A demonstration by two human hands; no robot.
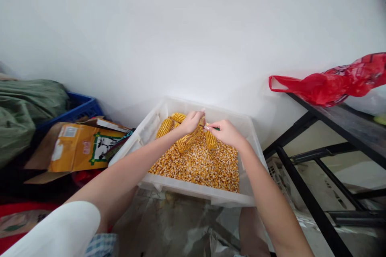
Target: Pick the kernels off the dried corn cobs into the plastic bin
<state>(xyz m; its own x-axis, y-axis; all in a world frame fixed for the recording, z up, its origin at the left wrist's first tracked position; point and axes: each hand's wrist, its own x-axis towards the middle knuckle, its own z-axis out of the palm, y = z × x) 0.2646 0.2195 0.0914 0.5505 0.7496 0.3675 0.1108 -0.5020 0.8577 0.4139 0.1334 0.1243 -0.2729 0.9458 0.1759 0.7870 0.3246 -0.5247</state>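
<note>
My left hand (191,123) is closed around a corn cob (188,140), partly stripped, which it holds tilted above loose kernels (202,168). Just to its right, my right hand (224,131) grips a small green-handled tool (216,129). Its thin tip meets the cob's upper end, though fingers hide part of it. Below the hands is a white plastic bin (196,191) with a thick layer of yellow kernels. A whole corn cob (165,127) leans at the bin's left side with others near it. Another cob (211,139) lies under my right hand.
A white wall rises behind the bin. On the left are an orange cardboard box (80,144), a blue crate (86,106) and a green cloth or bag (33,100). At right stands a black metal frame (304,186) with a red plastic bag (325,84) on top.
</note>
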